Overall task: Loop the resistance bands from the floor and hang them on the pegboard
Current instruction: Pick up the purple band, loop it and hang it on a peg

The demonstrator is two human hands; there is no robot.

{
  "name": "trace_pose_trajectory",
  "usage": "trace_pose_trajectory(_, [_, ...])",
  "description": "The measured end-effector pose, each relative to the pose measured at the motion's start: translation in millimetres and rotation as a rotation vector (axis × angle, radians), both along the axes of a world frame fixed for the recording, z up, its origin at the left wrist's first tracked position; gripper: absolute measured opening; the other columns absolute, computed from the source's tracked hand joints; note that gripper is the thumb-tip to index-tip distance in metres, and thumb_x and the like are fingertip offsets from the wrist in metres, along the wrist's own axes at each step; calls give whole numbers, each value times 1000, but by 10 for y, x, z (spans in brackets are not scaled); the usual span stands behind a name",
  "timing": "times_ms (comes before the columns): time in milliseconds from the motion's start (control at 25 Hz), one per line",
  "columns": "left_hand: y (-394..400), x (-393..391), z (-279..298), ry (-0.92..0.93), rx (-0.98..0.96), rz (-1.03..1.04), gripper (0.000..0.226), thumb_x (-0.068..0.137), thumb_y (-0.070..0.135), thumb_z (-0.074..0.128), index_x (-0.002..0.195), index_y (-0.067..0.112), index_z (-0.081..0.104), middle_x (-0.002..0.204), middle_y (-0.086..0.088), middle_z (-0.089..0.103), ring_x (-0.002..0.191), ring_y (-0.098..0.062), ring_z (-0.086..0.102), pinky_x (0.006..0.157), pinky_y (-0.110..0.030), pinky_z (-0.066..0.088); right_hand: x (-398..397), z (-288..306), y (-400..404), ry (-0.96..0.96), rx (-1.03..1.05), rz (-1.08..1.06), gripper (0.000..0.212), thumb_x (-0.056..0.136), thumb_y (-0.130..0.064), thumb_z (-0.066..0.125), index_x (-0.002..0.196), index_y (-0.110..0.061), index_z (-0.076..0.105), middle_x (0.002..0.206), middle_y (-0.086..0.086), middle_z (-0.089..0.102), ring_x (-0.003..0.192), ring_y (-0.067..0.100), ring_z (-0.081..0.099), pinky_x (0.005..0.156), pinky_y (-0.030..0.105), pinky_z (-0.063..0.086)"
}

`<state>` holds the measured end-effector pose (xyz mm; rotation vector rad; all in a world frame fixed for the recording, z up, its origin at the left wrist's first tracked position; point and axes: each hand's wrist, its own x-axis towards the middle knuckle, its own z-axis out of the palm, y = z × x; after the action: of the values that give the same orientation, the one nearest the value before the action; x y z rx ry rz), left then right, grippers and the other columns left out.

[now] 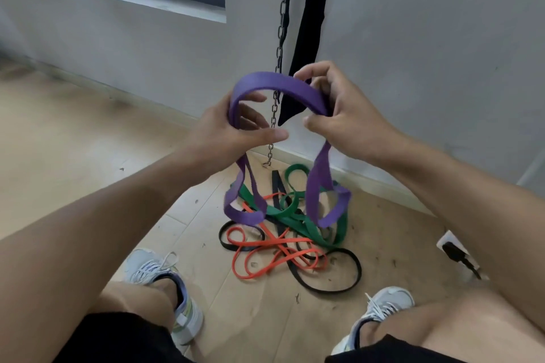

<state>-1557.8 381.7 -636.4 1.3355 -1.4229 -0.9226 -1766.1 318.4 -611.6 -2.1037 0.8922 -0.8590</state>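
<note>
I hold a wide purple resistance band (pixel 315 186) in both hands above the floor. My left hand (pixel 224 127) grips its left side and my right hand (pixel 342 109) grips its right side, so the band arches between them. Two purple loops hang down below my hands. Under them lies a tangled pile on the wooden floor: a green band (pixel 306 225), an orange band (pixel 274 256) and a thin black band (pixel 339 289). No pegboard is in view.
A black chain (pixel 281 38) and a black strap (pixel 306 32) hang down the grey wall right behind my hands. My two feet in grey shoes (pixel 165 277) stand either side of the pile. A white socket with a black plug (pixel 454 250) lies on the floor at right. A window is at upper left.
</note>
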Motion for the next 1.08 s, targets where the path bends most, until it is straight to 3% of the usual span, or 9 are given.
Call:
trace_pose_trajectory(120, [-4, -63, 35, 56, -108, -27, 66, 62, 42, 92, 117, 24, 61, 82, -1, 72, 77, -18, 69, 77, -38, 58, 78, -29, 61, -3, -54, 102, 52, 87, 13, 63, 123, -21, 47, 88, 1, 55, 77, 11, 55, 71, 25, 47])
trace_pose_trajectory(240, [2, -94, 56, -86, -103, -77, 62, 57, 52, 86, 109, 26, 63, 79, -10, 69, 69, -17, 64, 70, -42, 57, 124, -126, 110, 29, 4, 140, 49, 81, -1, 72, 114, -29, 49, 93, 0, 57, 80, 12, 56, 73, 29, 50])
trace_pose_trajectory(360, [15, -98, 6, -254, -47, -91, 67, 51, 58, 90, 106, 27, 66, 85, 3, 70, 74, -10, 66, 75, -38, 59, 141, -137, 91, -55, 11, 64, 50, 66, -1, 69, 98, -34, 49, 96, 3, 58, 83, 16, 57, 73, 39, 50])
trace_pose_trajectory(440, [31, -103, -11, -335, -45, -126, 54, 58, 54, 90, 98, 23, 72, 84, 9, 73, 76, -9, 69, 77, -36, 59, 149, -120, 96, -57, 14, 59, 50, 65, 2, 67, 94, -34, 50, 96, 3, 59, 82, 15, 58, 72, 36, 49])
trace_pose_trajectory(640, [57, -40, 75, -276, -136, -92, 28, 79, 29, 86, 100, 12, 76, 86, -4, 76, 81, -20, 71, 78, -31, 59, 51, -124, 77, -27, 103, 102, 54, 76, 1, 84, 112, -28, 55, 112, 3, 63, 91, 12, 65, 82, 28, 59])
trace_pose_trajectory(720, [76, -56, 91, -223, -159, -58, 29, 79, 31, 85, 99, 12, 76, 85, -2, 76, 80, -19, 71, 78, -33, 60, -19, -234, 63, 112, 216, 145, 56, 81, -2, 85, 124, -24, 56, 117, 1, 67, 98, 9, 70, 90, 27, 60])
trace_pose_trajectory(840, [69, -113, 90, -177, -171, 5, 30, 77, 33, 87, 95, 13, 76, 84, -4, 76, 76, -22, 69, 80, -36, 59, -53, -601, 71, 306, 358, 185, 46, 85, -20, 86, 125, -17, 65, 119, 1, 72, 108, 11, 72, 99, 32, 59])
trace_pose_trajectory(960, [47, -140, 81, -196, -153, 72, 28, 71, 38, 89, 91, 25, 74, 80, 6, 75, 70, -5, 64, 72, -21, 56, -3, -940, -19, 270, 352, 114, 40, 83, -42, 85, 116, -23, 72, 112, 2, 76, 102, 17, 75, 95, 44, 62])
trace_pose_trajectory(1080, [25, -143, 69, -226, -150, 113, 37, 66, 36, 93, 95, 31, 70, 78, 12, 74, 70, 2, 65, 69, -13, 52, 74, -1069, -121, 270, 320, 71, 38, 82, -43, 86, 113, -29, 71, 83, -2, 70, 80, 21, 72, 88, 47, 61])
